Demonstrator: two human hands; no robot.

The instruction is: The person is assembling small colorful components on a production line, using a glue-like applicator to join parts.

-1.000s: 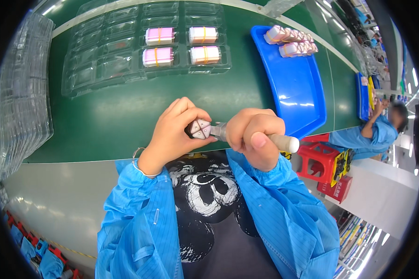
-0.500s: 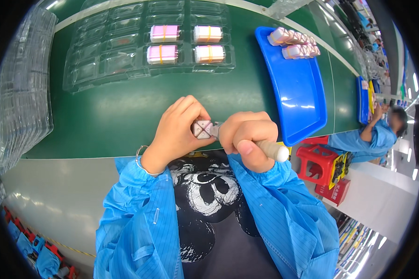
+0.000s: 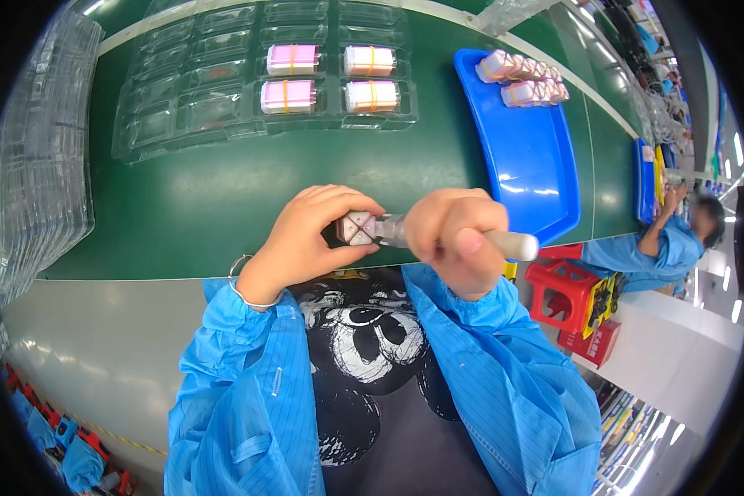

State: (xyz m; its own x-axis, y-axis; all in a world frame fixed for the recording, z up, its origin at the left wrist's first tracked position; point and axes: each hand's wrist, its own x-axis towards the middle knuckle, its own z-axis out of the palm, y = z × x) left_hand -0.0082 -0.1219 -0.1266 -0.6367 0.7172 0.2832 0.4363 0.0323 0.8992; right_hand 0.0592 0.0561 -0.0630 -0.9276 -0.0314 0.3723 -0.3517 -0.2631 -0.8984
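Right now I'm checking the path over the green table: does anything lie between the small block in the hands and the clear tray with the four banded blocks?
Nothing visible does. The left hand holds the small block, and the right hand holds a tool to it. Only bare green table lies up to the clear tray.

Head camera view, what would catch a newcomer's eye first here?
At centre, the left hand pinches a small pale block while the right hand grips a white-handled tool against it. Beyond, four banded packs fill a clear tray, beside a bright blue tray.
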